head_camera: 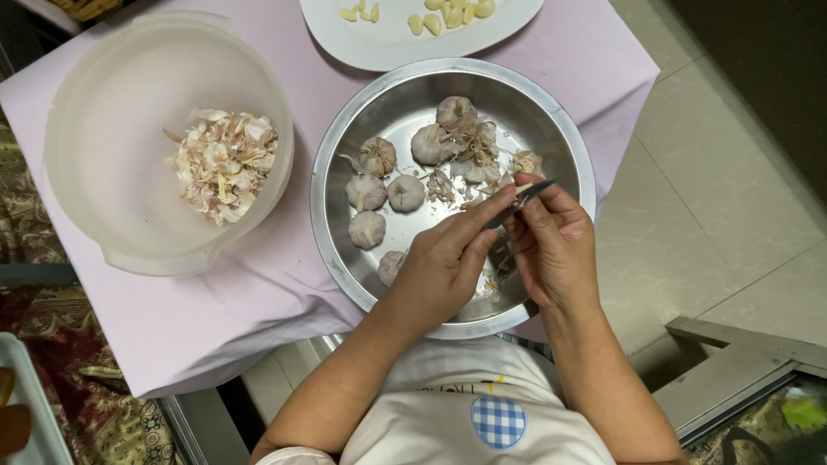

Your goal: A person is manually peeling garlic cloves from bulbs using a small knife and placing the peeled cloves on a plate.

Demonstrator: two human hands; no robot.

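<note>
Both hands work a garlic clove over the round steel bowl [345, 146].

The right hand [556, 245] grips a small dark knife [521, 200], blade slanting up-right; the left hand [444, 263] pinches the pale clove [520, 188] at its tip, above whole garlic bulbs [405, 193].

A translucent plastic bowl [112, 129] holds a heap of papery garlic skins [224, 164] on the pale pink tabletop [258, 293]. A white plate [405, 43] carries peeled garlic cloves [448, 15]. Beige floor tiles [706, 198] lie alongside.
</note>
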